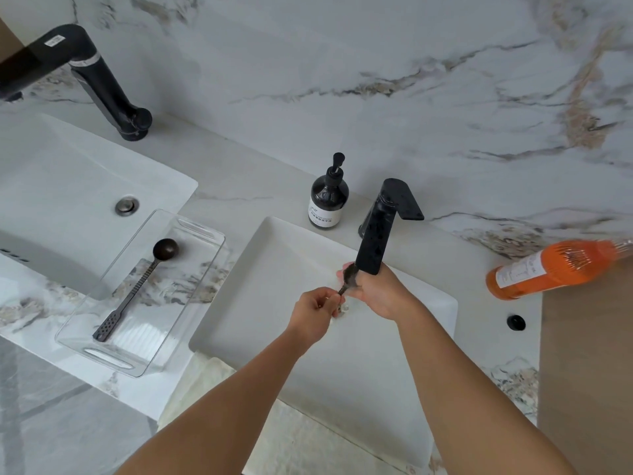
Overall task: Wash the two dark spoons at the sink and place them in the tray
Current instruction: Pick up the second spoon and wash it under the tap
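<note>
Both hands work over the white rectangular sink [267, 255], which has bare basin to the left and on the near side of them; its far rim runs close behind the black faucet [380, 228]. The faucet's spout hangs directly over the hands, leaving little room above. The left hand [317, 311] pinches the handle end of a dark spoon [347, 277] between closed fingertips. The right hand [376, 293] is curled around the spoon's bowl, just under the spout; how tightly it closes I cannot tell. To the left, on the marble counter [222, 186], the clear tray [205, 231] straddles the edge of a second sink [68, 173] and holds the other dark spoon [137, 286], bowl far, handle near. A dark pump bottle [328, 200] stands left of the faucet; an orange bottle [548, 272] lies well right.
</note>
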Tool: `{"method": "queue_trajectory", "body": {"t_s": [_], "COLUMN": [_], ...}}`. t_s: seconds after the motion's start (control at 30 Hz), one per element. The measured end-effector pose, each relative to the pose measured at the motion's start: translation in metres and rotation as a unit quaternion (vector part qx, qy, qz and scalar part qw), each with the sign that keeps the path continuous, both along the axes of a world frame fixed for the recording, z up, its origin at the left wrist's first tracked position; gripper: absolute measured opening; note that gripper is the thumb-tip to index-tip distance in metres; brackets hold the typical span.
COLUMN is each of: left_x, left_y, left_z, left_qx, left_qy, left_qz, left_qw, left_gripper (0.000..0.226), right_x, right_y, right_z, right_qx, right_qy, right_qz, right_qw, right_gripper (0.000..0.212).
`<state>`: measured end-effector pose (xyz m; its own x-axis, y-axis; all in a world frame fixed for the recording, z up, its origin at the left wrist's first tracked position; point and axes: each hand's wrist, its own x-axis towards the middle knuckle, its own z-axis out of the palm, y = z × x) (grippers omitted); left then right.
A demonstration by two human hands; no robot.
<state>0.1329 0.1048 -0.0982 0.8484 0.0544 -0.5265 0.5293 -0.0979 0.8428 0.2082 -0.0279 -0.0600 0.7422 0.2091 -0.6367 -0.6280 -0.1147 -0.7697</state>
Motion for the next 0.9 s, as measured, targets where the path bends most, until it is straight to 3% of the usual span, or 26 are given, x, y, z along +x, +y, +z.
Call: {"method": "queue_trajectory", "body": {"t_s": [0.07,0.2,0.27,0.33,0.43,0.5,0.57,0.7,0.9], "left_x": [0.002,0.021,0.032,0.04,0.05,0.055,0.06,0.066,0.063], "left_y": [-0.003,-0.011,-0.012,-0.012,-0.012,-0.012,-0.014,-0.019,-0.021], "left_z": [0.0,0.011,0.014,0.014,0.017,0.023,0.03,0.035,0.032], "left_qx": [0.002,0.029,0.062,0.087,0.072,0.008,-0.067,-0.205,-0.173], "left_qy": [-0.004,0.006,0.01,0.009,0.008,0.03,0.064,0.112,0.143], "left_qz": [-0.011,-0.042,-0.079,-0.105,-0.126,-0.124,-0.11,-0.066,-0.047], "left_qw": [1.0,0.999,0.995,0.991,0.989,0.992,0.99,0.97,0.973], "left_gripper": [0.024,0.044,0.054,0.059,0.044,0.029,0.031,0.033,0.048], "right_x": [-0.003,-0.009,-0.012,-0.013,-0.015,-0.017,-0.018,-0.021,-0.027], "right_y": [-0.002,-0.004,-0.005,-0.007,-0.016,-0.022,-0.025,-0.019,-0.011], "right_z": [-0.001,-0.006,-0.009,-0.008,0.001,0.006,0.008,0.011,0.009], "right_qx": [0.025,-0.103,-0.141,-0.172,-0.079,0.042,0.096,0.115,0.07], "right_qy": [-0.019,-0.066,-0.07,-0.068,-0.019,0.03,0.035,0.003,0.003], "right_qz": [-0.041,-0.075,-0.076,-0.051,0.01,0.007,-0.007,-0.036,-0.067], "right_qw": [0.999,0.99,0.985,0.981,0.997,0.999,0.995,0.993,0.995], "right_gripper": [0.021,0.018,0.009,0.012,0.021,0.025,0.027,0.025,0.021]}}
